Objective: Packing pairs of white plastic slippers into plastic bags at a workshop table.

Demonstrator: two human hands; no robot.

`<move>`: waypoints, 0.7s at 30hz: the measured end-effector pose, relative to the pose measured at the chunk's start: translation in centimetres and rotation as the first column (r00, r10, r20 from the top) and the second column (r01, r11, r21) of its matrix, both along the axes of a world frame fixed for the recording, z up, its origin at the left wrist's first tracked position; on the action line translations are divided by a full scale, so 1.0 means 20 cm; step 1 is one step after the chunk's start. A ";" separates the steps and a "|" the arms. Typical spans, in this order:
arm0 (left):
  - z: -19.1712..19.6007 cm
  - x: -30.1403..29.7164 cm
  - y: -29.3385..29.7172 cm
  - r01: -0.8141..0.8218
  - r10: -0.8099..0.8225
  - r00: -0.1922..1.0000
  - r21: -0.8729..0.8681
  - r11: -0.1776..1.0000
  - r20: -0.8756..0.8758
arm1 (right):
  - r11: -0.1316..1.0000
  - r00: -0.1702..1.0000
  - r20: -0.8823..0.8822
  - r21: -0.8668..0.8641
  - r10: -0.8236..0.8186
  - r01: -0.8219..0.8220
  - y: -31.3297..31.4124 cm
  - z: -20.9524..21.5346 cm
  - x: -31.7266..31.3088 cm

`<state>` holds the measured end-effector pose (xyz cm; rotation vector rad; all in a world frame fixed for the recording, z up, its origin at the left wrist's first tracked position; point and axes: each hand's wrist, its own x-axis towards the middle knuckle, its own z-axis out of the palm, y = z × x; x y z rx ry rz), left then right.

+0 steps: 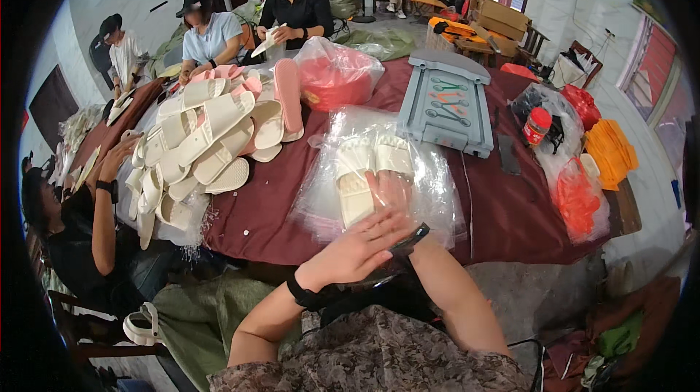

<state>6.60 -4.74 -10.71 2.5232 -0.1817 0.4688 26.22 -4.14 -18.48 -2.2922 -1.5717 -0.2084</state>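
A pair of cream slippers [356, 199] lies side by side on clear plastic bags [437, 206], with clear film around them. My right hand [391, 191] rests over the lower part of the right-hand slipper, fingers stretched toward its strap; plastic glare and blur hide some of the fingertips. Across my right wrist area, my left hand [359, 247] is held flat with fingers extended and nothing in it. Whether the two hands touch, I cannot tell. Black bands circle both wrists.
To the left rises a heap of cream slippers [208, 126] with some pink ones. Behind stands a red basin [339, 89] in clear plastic. A grey folding stool [448, 104], a red-lidded jar [537, 126] and orange bags [611, 151] occupy the right. Several people work at left and behind.
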 end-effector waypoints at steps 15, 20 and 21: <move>-0.34 -0.31 0.01 -0.587 0.576 0.809 -0.096 0.804 -0.115 | 0.937 0.932 -0.106 0.062 0.347 -0.343 -0.66 0.02 -0.26; -0.35 -0.21 -0.03 -0.678 0.677 0.735 0.007 0.735 0.042 | 0.930 0.928 -0.070 0.074 0.365 -0.360 -0.54 -0.01 -0.17; -0.33 -0.17 -0.03 -0.726 0.724 0.685 -0.013 0.688 0.081 | 0.932 0.932 -0.061 0.084 0.357 -0.351 -0.48 -0.01 -0.14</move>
